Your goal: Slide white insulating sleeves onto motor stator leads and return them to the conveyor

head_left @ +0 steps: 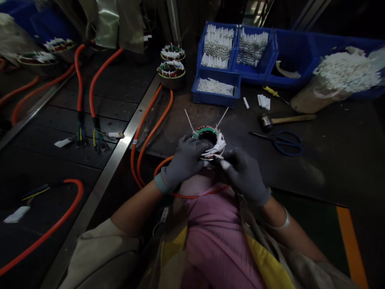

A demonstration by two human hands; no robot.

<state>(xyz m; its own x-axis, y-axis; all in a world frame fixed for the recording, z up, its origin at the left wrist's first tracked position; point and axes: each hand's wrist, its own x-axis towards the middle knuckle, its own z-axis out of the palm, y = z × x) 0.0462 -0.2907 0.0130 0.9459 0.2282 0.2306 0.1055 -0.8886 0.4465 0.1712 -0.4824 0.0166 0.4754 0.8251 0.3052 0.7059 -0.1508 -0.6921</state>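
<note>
Gloved hands (184, 160) (245, 176) clasp a white-tied wound stator (209, 134).

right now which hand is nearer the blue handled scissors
Right. The right hand sits short of the blue-handled scissors, down and to their left in view; the left hand is farther left, past the right hand.

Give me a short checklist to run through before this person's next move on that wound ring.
Gray-gloved left hand holding the green-and-red wound ring: ok.
Gray-gloved right hand pinching a white plastic sleeve at the ring: ok.
Orange cable free of tangles: cannot tell, it passes behind the hands.
Blue-handled steel scissors lying within reach: ok.
Windings inside the ring: cannot tell, too shadowed.
</note>
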